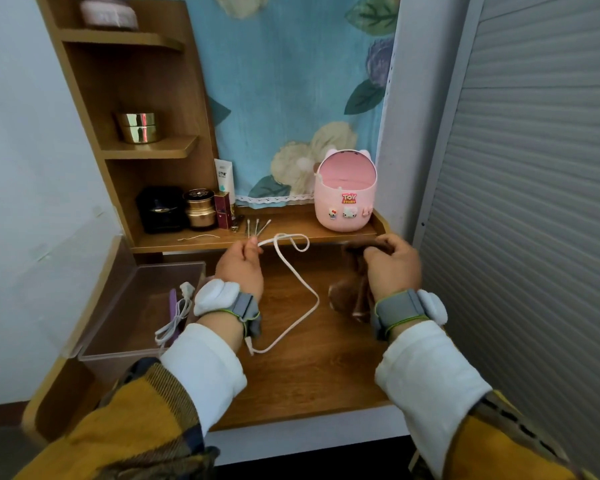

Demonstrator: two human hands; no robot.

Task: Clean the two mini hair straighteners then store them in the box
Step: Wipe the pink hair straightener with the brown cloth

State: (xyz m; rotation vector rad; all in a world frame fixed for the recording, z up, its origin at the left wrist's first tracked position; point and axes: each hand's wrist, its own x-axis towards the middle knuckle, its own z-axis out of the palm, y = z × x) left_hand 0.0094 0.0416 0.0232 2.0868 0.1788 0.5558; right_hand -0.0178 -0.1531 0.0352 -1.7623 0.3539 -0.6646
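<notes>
One purple mini hair straightener (172, 301) lies in the clear box (118, 344) at the left, its long axis pointing away from the person. The left hand (239, 268) pinches one looped white cable (298, 275). The right hand (392, 268) curls its fingers round one blurred brown object (352, 299). Four cotton swabs (257, 226) lie on the shelf (291, 230).
</notes>
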